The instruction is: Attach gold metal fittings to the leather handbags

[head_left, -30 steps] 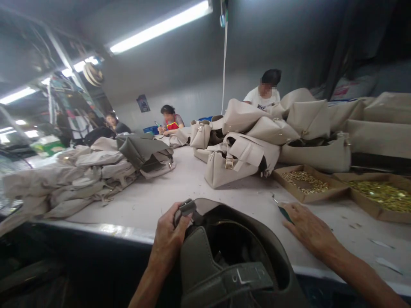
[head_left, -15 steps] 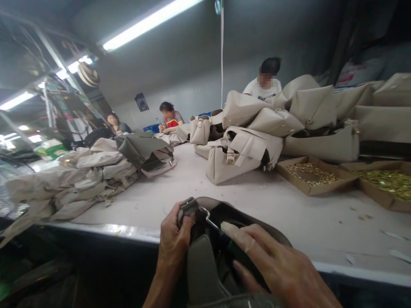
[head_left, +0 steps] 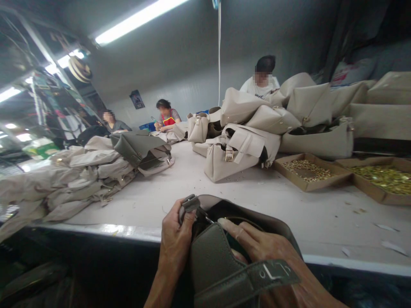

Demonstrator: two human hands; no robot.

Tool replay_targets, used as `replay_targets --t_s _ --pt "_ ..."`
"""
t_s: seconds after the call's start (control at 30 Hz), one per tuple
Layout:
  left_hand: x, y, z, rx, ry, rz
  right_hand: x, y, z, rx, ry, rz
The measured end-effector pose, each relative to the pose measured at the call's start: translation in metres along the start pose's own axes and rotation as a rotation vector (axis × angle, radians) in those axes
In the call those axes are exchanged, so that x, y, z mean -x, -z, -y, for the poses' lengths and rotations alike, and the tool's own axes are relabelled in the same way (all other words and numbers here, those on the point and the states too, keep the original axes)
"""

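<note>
A dark grey-green handbag (head_left: 208, 252) is at the table's front edge, its mouth open toward me. My left hand (head_left: 175, 233) pinches a short folded leather strap tab (head_left: 191, 203) at the bag's rim. Closed round a hand tool, my right hand (head_left: 272, 246) reaches into the opening. The tool's thin metal shaft (head_left: 206, 217) points at the strap tab; its dark green handle is mostly covered by my fingers. A stitched strap (head_left: 247, 278) with metal fittings crosses in front of my right wrist. Whether the tool's tip touches the tab, I cannot tell.
Beige handbags (head_left: 234, 164) are heaped at the back right. Cardboard trays of small gold parts (head_left: 308, 184) and gold pieces (head_left: 382, 196) stand at right. Soft bag pieces (head_left: 80, 179) and a dark grey bag (head_left: 138, 149) lie left. Several people sit behind the table.
The handbag has tilted up, bringing its flap and stitched strap further into view. The tool's shaft now shows less. Both hands keep their grip.
</note>
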State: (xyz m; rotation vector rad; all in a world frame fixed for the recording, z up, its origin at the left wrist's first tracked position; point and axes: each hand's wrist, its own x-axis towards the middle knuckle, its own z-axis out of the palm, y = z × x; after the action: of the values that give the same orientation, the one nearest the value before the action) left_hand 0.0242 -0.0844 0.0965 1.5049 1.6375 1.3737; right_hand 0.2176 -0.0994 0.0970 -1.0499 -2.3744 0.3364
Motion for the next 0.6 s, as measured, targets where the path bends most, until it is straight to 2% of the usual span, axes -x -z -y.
replay_targets --t_s 0.27,0.4,0.53,0.6 --pt "-0.001 -0.001 -0.001 -0.023 -0.009 0.010 0.000 0.003 -0.005 -0.068 -0.030 -0.039" --pt "-0.002 -0.002 -0.002 -0.007 -0.002 0.023 0.002 -0.003 -0.007 0.044 0.014 -0.018" --pt "-0.002 -0.002 -0.002 -0.029 0.004 0.004 0.003 -0.008 -0.003 0.210 0.055 -0.062" --pt "-0.003 -0.001 -0.002 -0.025 0.007 0.006 0.001 -0.006 0.000 0.209 0.030 -0.042"
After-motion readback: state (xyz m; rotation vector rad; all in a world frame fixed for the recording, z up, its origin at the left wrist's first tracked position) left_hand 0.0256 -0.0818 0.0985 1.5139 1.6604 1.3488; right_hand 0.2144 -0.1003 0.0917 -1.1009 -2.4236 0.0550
